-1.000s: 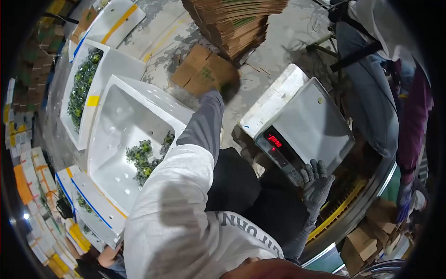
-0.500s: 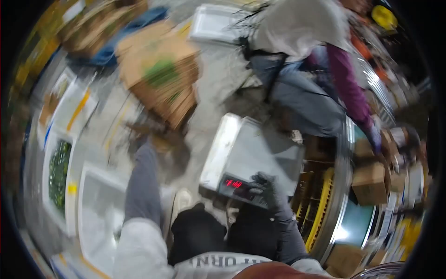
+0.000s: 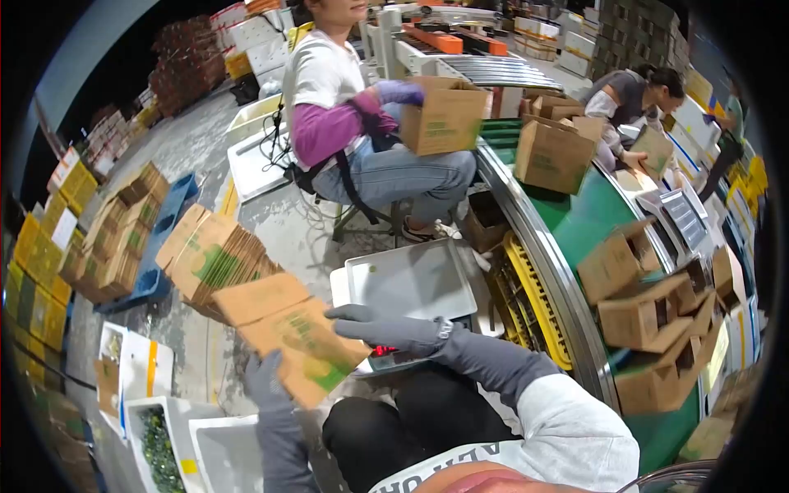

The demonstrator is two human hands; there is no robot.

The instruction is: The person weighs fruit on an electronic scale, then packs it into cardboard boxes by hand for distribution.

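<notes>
A flattened cardboard carton [image 3: 308,341] with green print is held up at a tilt in front of my knees. My left hand [image 3: 267,380], in a grey glove, is closed on its lower left edge. My right hand [image 3: 382,327], also gloved in grey, reaches across to the carton's right edge with fingers stretched out, the tips at or touching the board. Below my right forearm sits a bench scale [image 3: 411,283] with a pale platform; its red digits are partly covered. A stack of flat cartons [image 3: 209,255] stands just beyond the held one.
A green conveyor [image 3: 567,226] with a metal rail runs along the right, carrying open cartons [image 3: 629,316]. A yellow crate [image 3: 530,300] stands beside it. Ahead, a seated co-worker [image 3: 329,123] holds a carton [image 3: 444,115]. White foam boxes [image 3: 156,444] are at lower left.
My left hand has come back from the stack with a flattened carton. My right hand has moved from the scale's display to the carton's edge. The view has tilted up.
</notes>
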